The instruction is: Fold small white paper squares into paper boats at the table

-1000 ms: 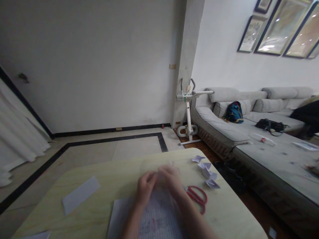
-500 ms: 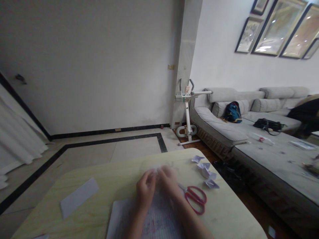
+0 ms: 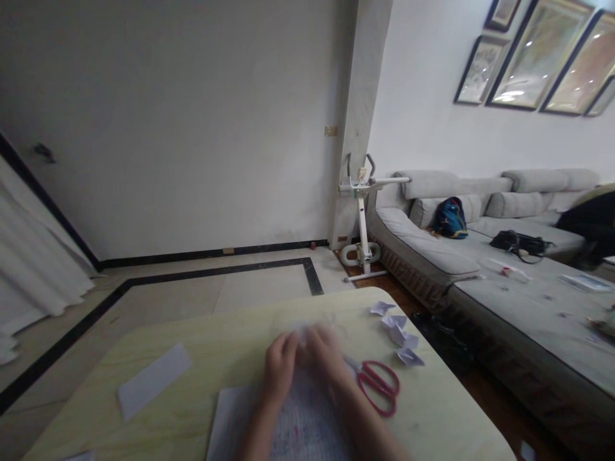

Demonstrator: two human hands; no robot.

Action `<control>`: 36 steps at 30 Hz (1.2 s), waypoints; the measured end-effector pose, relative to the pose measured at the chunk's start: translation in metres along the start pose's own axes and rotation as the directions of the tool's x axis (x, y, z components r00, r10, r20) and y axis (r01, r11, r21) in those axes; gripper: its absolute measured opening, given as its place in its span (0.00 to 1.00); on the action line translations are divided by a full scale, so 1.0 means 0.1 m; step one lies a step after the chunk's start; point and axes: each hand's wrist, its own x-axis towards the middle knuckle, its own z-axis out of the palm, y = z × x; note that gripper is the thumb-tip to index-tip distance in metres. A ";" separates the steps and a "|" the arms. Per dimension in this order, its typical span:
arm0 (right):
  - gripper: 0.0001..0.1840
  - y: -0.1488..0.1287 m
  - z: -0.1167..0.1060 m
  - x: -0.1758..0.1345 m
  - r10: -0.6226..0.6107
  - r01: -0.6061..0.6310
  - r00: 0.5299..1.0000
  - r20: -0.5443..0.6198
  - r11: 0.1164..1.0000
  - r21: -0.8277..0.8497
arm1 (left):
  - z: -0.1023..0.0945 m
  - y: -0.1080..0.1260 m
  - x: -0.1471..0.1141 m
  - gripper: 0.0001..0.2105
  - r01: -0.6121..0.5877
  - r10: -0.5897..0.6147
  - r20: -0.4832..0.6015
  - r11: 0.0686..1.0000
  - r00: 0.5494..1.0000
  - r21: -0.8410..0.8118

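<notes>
My left hand and my right hand meet over the table with their fingers closed on a small piece of white paper. Blur and the fingers hide most of that paper. Beneath my forearms lies an open notebook with handwriting on its page. Red-handled scissors rest just right of my right wrist, their blades partly behind it. Farther right, several small folded paper pieces sit in a row near the table's edge. A white paper strip lies to the left.
The pale wooden table has a rounded far corner. Beyond it stand a white exercise machine and a grey sofa with a blue backpack and a black bag. Part of a person in dark clothing shows at the right edge.
Both hands stay together on the small paper, with only slight finger movement. The whole view has shifted a little; the scissors, notebook and folded pieces lie as before.
</notes>
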 end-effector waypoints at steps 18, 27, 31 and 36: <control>0.19 0.02 0.08 -0.08 -0.061 0.064 0.998 0.025 0.981 -0.181 | -0.02 -0.03 0.04 0.14 0.054 -0.057 -0.035 0.996 0.998 -0.077; 0.18 0.09 0.09 -0.09 -0.112 0.108 0.994 -0.003 0.963 -0.248 | -0.06 -0.01 0.02 0.14 0.015 -0.023 -0.065 0.992 0.998 -0.126; 0.18 0.10 0.10 -0.05 -0.115 0.116 0.993 0.017 0.965 -0.234 | -0.07 0.00 0.03 0.13 -0.004 -0.007 -0.081 0.992 0.997 -0.129; 0.17 0.02 0.14 0.05 -0.108 0.114 0.993 0.048 0.985 -0.127 | -0.06 0.04 0.05 0.12 0.001 -0.016 -0.078 0.984 0.997 -0.178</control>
